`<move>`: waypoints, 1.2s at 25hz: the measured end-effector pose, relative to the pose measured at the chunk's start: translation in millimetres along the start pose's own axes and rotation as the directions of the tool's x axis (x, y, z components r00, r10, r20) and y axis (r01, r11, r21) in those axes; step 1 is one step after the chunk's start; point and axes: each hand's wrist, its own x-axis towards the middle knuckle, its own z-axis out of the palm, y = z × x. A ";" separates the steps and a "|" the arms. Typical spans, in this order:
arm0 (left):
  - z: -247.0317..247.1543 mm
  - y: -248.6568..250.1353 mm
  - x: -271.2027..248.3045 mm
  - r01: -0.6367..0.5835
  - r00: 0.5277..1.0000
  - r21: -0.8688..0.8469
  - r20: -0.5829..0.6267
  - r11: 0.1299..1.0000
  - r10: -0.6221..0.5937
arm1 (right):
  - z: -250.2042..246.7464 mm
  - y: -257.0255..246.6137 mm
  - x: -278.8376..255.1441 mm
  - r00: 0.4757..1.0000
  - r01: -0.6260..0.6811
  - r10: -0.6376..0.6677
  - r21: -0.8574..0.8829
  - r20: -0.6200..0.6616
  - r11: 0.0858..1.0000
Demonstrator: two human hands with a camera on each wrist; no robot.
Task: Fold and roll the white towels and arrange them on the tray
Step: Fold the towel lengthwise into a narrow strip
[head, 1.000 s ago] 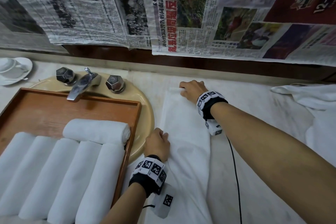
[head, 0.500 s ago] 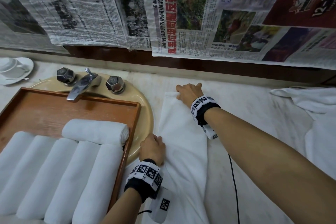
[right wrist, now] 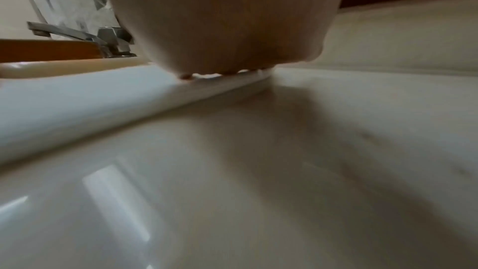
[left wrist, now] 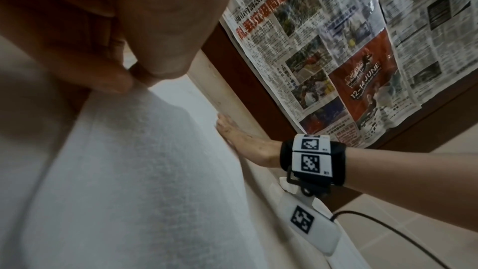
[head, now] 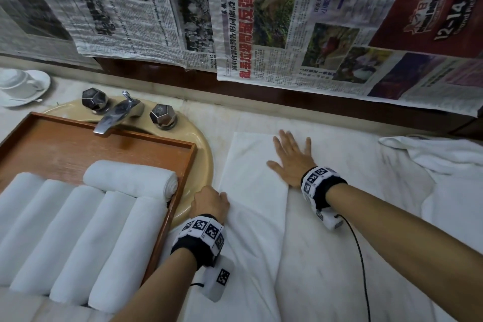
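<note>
A white towel (head: 251, 191) lies folded in a long strip on the marble counter, running away from me. My right hand (head: 290, 159) lies flat on its far end with fingers spread and straight. My left hand (head: 209, 201) sits at the strip's left edge, and in the left wrist view its thumb and fingers (left wrist: 113, 81) pinch the towel (left wrist: 145, 171) edge. To the left, a wooden tray (head: 78, 144) holds several rolled white towels (head: 78, 238), one more roll (head: 130, 178) lying crosswise on top.
The tray rests over a beige sink (head: 201, 144) with a chrome faucet (head: 115, 115) and two knobs. A cup and saucer (head: 21, 83) sit at far left. Loose white towels (head: 444, 165) are heaped at right. Newspaper covers the wall behind. A wrist cable (head: 360, 264) trails across the counter.
My right hand has uncurled from gripping the far end and now lies flat on the towel. The left hand stays at the left edge of the towel.
</note>
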 end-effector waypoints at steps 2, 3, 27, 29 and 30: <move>2.0 1.1 1.0 0.015 1.000 -0.003 0.010 1.000 -0.015 | 7.9 -3.4 -14.6 0.977 0.211 -0.211 -0.029 -0.002 0.977; 2.0 1.0 2.3 0.018 1.000 -0.011 0.015 1.000 -0.018 | 13.7 -2.8 -20.4 0.963 0.270 -0.269 -0.044 0.017 0.962; 5.2 -58.7 -151.7 -0.342 0.930 -0.190 0.074 0.920 0.361 | 64.2 -101.1 -194.6 0.973 -0.194 0.227 0.395 -0.037 0.898; 19.4 -67.4 -169.9 -0.302 0.905 -0.170 0.258 0.938 0.338 | 59.7 -103.9 -200.8 0.974 -0.222 0.224 0.390 0.043 0.894; 25.5 -67.8 -174.9 -0.282 0.897 -0.151 0.310 0.948 0.316 | 57.7 -105.1 -203.6 0.974 -0.226 0.219 0.386 0.063 0.894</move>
